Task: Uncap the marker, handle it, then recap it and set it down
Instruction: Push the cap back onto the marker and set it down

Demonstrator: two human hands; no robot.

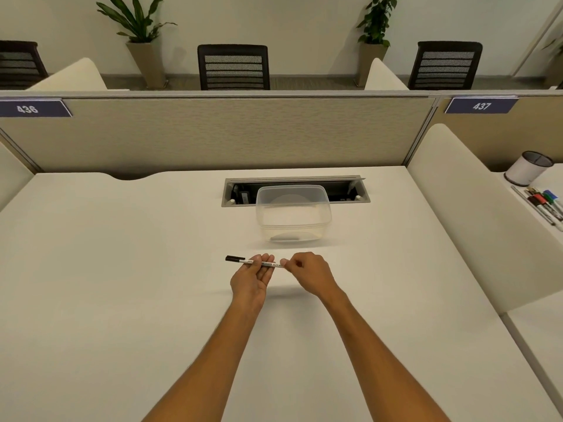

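A slim white marker [247, 261] with a black cap [235, 258] lies level above the white desk, cap pointing left. My left hand [252, 278] is palm up under its middle, fingers curled around the barrel. My right hand [307, 274] pinches the marker's right end between thumb and fingers; that end is hidden by the fingers. The cap sits on the marker.
An upturned clear plastic container [293, 212] stands just beyond the hands, in front of an open cable tray [294, 190]. A partition wall closes the back. On the neighbouring desk at the right lie several markers [547, 204] and a white pen cup [528, 168].
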